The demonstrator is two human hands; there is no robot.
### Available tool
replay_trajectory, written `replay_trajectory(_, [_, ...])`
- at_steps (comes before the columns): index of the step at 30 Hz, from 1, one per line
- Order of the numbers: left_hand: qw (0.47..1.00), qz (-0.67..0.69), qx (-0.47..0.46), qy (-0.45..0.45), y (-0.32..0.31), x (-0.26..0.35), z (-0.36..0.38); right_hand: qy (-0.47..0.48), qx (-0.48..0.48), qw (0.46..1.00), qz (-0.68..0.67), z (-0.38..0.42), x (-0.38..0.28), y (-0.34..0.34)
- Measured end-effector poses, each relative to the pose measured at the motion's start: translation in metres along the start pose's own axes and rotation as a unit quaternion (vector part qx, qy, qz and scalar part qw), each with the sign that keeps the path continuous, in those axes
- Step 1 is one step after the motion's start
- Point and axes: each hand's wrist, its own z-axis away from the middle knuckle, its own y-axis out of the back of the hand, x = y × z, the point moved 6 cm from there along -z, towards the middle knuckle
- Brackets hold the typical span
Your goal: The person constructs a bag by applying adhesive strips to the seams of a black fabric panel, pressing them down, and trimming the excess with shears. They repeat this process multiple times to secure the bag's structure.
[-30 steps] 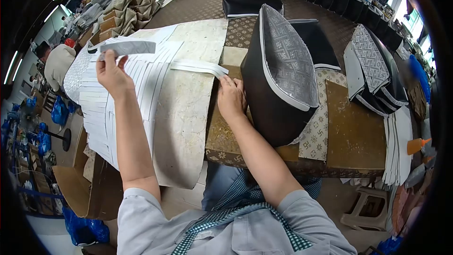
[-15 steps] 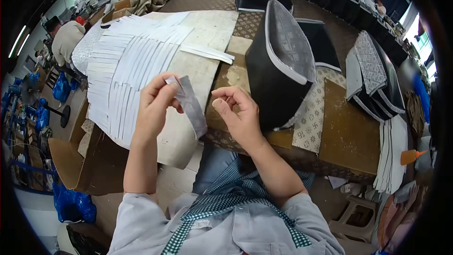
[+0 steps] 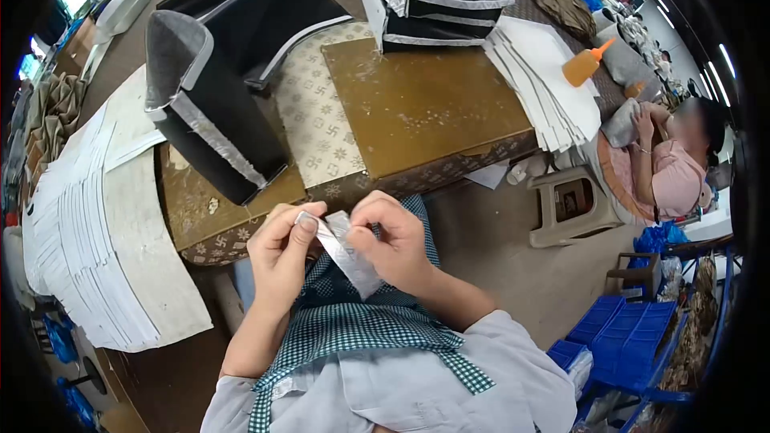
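Observation:
My left hand (image 3: 277, 256) is closed in a pinch on one end of a shiny silver strip (image 3: 350, 263), thumb against fingers. The strip hangs at a slant over my lap, in front of the checked apron (image 3: 361, 325). My right hand (image 3: 399, 244) has its fingers curled and pinched at the strip's upper right edge; the exact contact is partly hidden by the thumb. Beyond my hands, on the table, stands a black open-topped box-like piece (image 3: 233, 140) with grey lining and a pale edge band.
White strips (image 3: 88, 248) lie over a pale board at left. Black panels (image 3: 277, 20) and a stack of black pieces (image 3: 441, 4) sit farther back. White sheets (image 3: 545, 84) and an orange glue bottle (image 3: 583, 66) are at right, near a stool (image 3: 573, 204) and a seated person (image 3: 678, 168).
The view has swung to the right. My right hand, earlier apart from the silver strip with its fingers loosely curled, has come to it. Both hands are now lower, over the apron.

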Motion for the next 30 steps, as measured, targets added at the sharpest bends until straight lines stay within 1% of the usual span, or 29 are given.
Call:
replay_trajectory(1, [0.999, 0.009, 0.028, 0.027, -0.002, -0.009, -0.008, 0.040, 0.050, 0.998, -0.016, 0.005, -0.008, 0.017])
replay_trajectory(2, [0.991, 0.087, 0.072, 0.066, 0.001, -0.020, -0.017, 0.081, 0.097, 0.991, -0.033, 0.011, -0.016, 0.034])
replay_trajectory(3, [0.982, 0.111, 0.103, 0.115, 0.012, -0.033, -0.022, 0.087, 0.170, 0.972, -0.134, 0.016, -0.020, 0.054])
replay_trajectory(4, [0.981, 0.134, 0.113, 0.088, 0.022, -0.038, -0.025, 0.108, 0.233, 0.944, -0.208, 0.014, -0.029, 0.078])
replay_trajectory(5, [0.980, 0.133, 0.140, 0.051, 0.029, -0.033, -0.021, 0.137, 0.293, 0.923, -0.207, 0.014, -0.034, 0.110])
replay_trajectory(6, [0.976, 0.146, 0.158, 0.006, 0.043, -0.039, -0.016, 0.139, 0.365, 0.889, -0.238, 0.017, -0.035, 0.142])
replay_trajectory(7, [0.971, 0.154, 0.185, 0.011, 0.045, -0.033, -0.011, 0.131, 0.418, 0.869, -0.230, 0.019, -0.031, 0.178])
replay_trajectory(8, [0.968, 0.176, 0.180, -0.013, 0.058, -0.038, -0.007, 0.137, 0.444, 0.860, -0.212, 0.019, -0.023, 0.205])
replay_trajectory(9, [0.962, 0.179, 0.204, -0.011, 0.072, -0.047, -0.002, 0.079, 0.439, 0.885, -0.136, 0.018, -0.004, 0.234])
replay_trajectory(10, [0.962, 0.180, 0.204, -0.006, 0.078, -0.049, 0.001, 0.019, 0.429, 0.901, -0.059, 0.014, 0.017, 0.253])
replay_trajectory(11, [0.962, 0.180, 0.204, 0.001, 0.083, -0.052, 0.006, -0.067, 0.386, 0.917, -0.073, 0.002, 0.035, 0.254])
replay_trajectory(12, [0.969, 0.166, 0.185, 0.012, 0.088, -0.059, 0.010, -0.169, 0.328, 0.929, 0.029, -0.007, 0.057, 0.260])
replay_trajectory(13, [0.969, 0.168, 0.182, 0.021, 0.087, -0.061, 0.013, -0.249, 0.273, 0.928, 0.050, -0.014, 0.088, 0.265])
replay_trajectory(15, [0.968, 0.170, 0.178, 0.040, 0.086, -0.063, 0.019, -0.256, 0.205, 0.913, 0.244, -0.033, 0.109, 0.265])
replay_trajectory(16, [0.965, 0.167, 0.196, 0.045, 0.087, -0.065, 0.020, -0.260, 0.195, 0.892, 0.315, -0.038, 0.110, 0.265])
replay_trajectory(18, [0.967, 0.159, 0.193, 0.042, 0.088, -0.063, 0.021, -0.263, 0.172, 0.836, 0.449, -0.047, 0.104, 0.259])
replay_trajectory(19, [0.968, 0.154, 0.193, 0.042, 0.088, -0.061, 0.021, -0.214, 0.165, 0.817, 0.509, -0.049, 0.096, 0.252])
replay_trajectory(21, [0.973, 0.138, 0.180, 0.036, 0.085, -0.056, 0.021, -0.124, 0.146, 0.757, 0.625, -0.053, 0.080, 0.233])
replay_trajectory(22, [0.976, 0.124, 0.176, 0.041, 0.085, -0.055, 0.021, -0.114, 0.146, 0.742, 0.644, -0.052, 0.083, 0.234])
replay_trajectory(24, [0.982, 0.109, 0.149, 0.027, 0.079, -0.054, 0.018, -0.129, 0.155, 0.733, 0.649, -0.051, 0.082, 0.234])
replay_trajectory(25, [0.984, 0.107, 0.141, 0.020, 0.076, -0.053, 0.017, -0.178, 0.134, 0.723, 0.654, -0.050, 0.085, 0.235])
replay_trajectory(26, [0.987, 0.100, 0.125, 0.010, 0.072, -0.049, 0.015, -0.158, 0.152, 0.700, 0.680, -0.050, 0.083, 0.236])
replay_trajectory(27, [0.990, 0.061, 0.123, 0.021, 0.069, -0.047, 0.014, -0.136, 0.169, 0.679, 0.702, -0.050, 0.082, 0.235])
replay_trajectory(28, [0.993, 0.043, 0.110, 0.005, 0.063, -0.036, 0.012, -0.141, 0.167, 0.637, 0.739, -0.052, 0.076, 0.233])
replay_trajectory(29, [0.992, 0.050, 0.112, 0.006, 0.058, -0.032, 0.010, -0.116, 0.183, 0.654, 0.725, -0.054, 0.065, 0.225])
replay_trajectory(30, [0.995, 0.048, 0.092, 0.006, 0.054, -0.026, 0.008, -0.076, 0.182, 0.754, 0.627, -0.055, 0.056, 0.203])
